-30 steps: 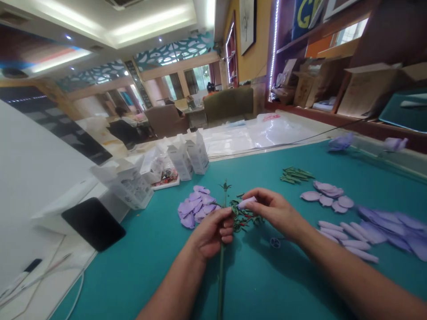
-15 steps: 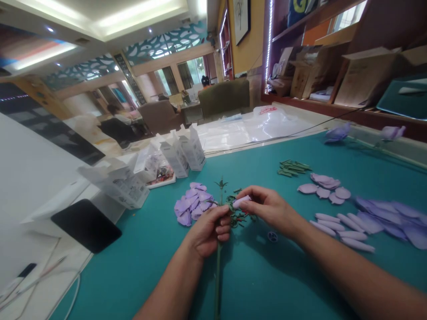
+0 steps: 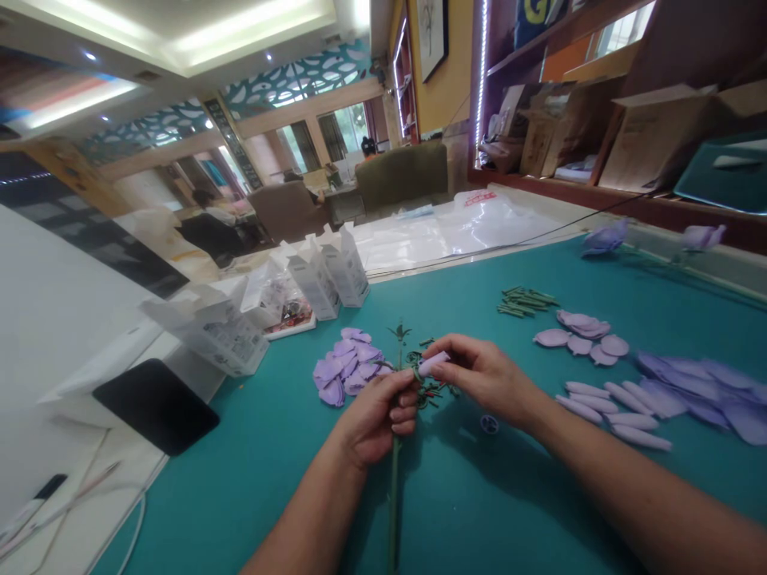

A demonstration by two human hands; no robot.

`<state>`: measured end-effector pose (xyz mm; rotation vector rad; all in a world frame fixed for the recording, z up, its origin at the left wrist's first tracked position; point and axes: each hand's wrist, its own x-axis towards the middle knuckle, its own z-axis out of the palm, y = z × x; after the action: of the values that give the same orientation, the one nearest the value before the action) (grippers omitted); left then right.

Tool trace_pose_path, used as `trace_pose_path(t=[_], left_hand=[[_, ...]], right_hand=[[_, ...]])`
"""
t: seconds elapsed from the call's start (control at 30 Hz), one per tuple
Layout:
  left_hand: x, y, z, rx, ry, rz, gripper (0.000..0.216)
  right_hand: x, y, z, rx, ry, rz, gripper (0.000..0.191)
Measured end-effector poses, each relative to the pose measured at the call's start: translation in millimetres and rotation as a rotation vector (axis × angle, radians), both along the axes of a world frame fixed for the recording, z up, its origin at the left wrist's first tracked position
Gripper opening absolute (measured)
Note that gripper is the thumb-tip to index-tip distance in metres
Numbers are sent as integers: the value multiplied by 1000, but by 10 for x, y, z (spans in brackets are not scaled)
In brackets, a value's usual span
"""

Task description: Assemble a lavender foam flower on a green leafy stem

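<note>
My left hand (image 3: 376, 415) is closed round a thin green flower stem (image 3: 394, 487) that runs from the near table edge up past my fist to a small green calyx tip. My right hand (image 3: 479, 375) pinches a small rolled lilac petal bud (image 3: 432, 363) just right of the stem's top. Below both hands lies a heap of small green and red parts (image 3: 432, 389) on the teal table (image 3: 288, 447). A pile of loose lilac petals (image 3: 346, 369) sits left of the stem.
To the right lie rolled lilac buds (image 3: 611, 403), flat round petals (image 3: 584, 335), large petals (image 3: 707, 387) and short green sticks (image 3: 526, 302). White boxes (image 3: 327, 275) and a black pad (image 3: 156, 406) stand at left. A small blue ring (image 3: 489, 424) lies near my right wrist. People sit far back.
Both hands stay at the stem's top; the view has shifted slightly, and the bud in my right hand sits a little closer to the stem.
</note>
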<state>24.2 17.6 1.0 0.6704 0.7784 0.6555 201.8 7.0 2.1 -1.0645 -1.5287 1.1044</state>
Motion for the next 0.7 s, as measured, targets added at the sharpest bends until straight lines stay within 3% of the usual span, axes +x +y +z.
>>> trace_pose_path(t=[0.27,0.7], left_hand=[[2,-25,18,-7,43,-24,27],[-10,-35,30,20,42,-24,31]], right_hand=[[29,-26,34,129,-173,32,15],[-23,-51,-5,82,-141,55,12]])
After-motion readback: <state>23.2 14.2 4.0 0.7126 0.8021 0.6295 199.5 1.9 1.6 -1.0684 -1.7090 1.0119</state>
